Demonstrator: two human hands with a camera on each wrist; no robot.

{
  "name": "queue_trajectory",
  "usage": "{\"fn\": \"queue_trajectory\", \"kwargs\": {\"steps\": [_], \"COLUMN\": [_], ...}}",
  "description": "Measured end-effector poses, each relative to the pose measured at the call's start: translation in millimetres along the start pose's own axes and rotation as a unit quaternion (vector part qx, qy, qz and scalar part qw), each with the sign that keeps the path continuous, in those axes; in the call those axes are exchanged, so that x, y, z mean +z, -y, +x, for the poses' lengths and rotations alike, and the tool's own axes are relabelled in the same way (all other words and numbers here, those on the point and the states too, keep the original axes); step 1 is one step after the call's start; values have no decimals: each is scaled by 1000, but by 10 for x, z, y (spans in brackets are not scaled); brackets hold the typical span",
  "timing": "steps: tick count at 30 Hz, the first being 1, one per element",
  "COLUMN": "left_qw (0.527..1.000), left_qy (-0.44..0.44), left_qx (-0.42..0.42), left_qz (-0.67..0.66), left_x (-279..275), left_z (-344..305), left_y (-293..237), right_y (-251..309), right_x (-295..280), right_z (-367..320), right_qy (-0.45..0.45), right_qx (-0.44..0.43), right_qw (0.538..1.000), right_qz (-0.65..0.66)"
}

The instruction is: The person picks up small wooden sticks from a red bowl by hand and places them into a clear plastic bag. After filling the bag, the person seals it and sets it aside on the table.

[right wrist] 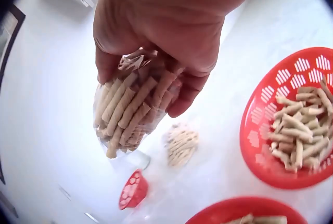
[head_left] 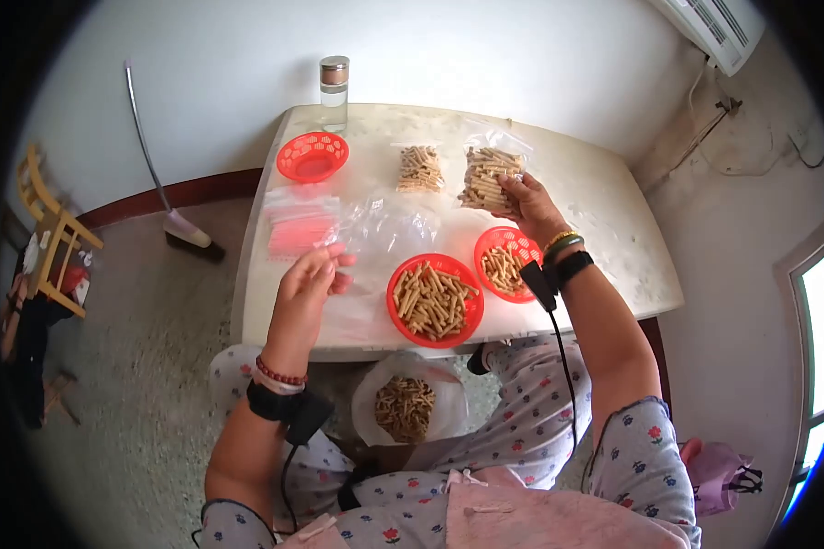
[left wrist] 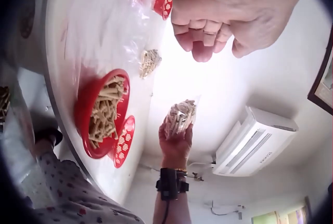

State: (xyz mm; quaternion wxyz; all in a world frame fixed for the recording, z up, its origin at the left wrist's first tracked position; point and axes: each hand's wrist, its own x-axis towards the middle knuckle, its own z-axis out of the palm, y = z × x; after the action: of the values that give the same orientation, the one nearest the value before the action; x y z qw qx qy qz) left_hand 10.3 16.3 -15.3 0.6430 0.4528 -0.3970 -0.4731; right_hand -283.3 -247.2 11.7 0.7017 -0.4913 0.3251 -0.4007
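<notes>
Sack of sticks (head_left: 405, 407) sits in the lap. Left hand (head_left: 309, 279) is raised over the near table (head_left: 613, 229) edge with fingers curled in, can't tell if it's pinching anything. Three red baskets: big basket (head_left: 435, 300) full, small basket (head_left: 506, 263) part full, empty basket (head_left: 312, 156) further back. Right hand (head_left: 533, 209), arm stretched out, grips a filled bag (head_left: 487, 176) above the far side. A second bag (head_left: 420, 168) lies just beside it. One jar (head_left: 333, 82) at the back.

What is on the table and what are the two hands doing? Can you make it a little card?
Right hand: grips a clear plastic bag of tan snack sticks above the white table
Left hand: fingers curled, near empty clear bags; unclear whether it pinches one
Large red plastic basket: full of sticks
Small red plastic basket: some sticks
Third red basket: empty
Second filled bag: lies on the table
Glass jar with metal lid: at the far table edge
</notes>
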Motion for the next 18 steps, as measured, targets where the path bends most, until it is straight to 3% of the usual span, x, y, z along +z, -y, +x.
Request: {"fn": "queue_trajectory", "kwargs": {"steps": [2,7,18], "left_qw": [1000,995,991], "left_qy": [-4,-1,46], "left_qx": [-12,-28,-87], "left_qz": [21,95,86], "left_x": [-79,-129,-156], "left_z": [8,-8,121], "left_y": [59,-103,-176], "right_y": [-55,-289,-683], "right_x": [-192,-441,-720], "right_z": [307,979,1612], "right_qy": [-34,-78,-38], "right_qx": [42,68,146], "right_qw": [992,979,964], "right_qz": [-112,-174,-217]}}
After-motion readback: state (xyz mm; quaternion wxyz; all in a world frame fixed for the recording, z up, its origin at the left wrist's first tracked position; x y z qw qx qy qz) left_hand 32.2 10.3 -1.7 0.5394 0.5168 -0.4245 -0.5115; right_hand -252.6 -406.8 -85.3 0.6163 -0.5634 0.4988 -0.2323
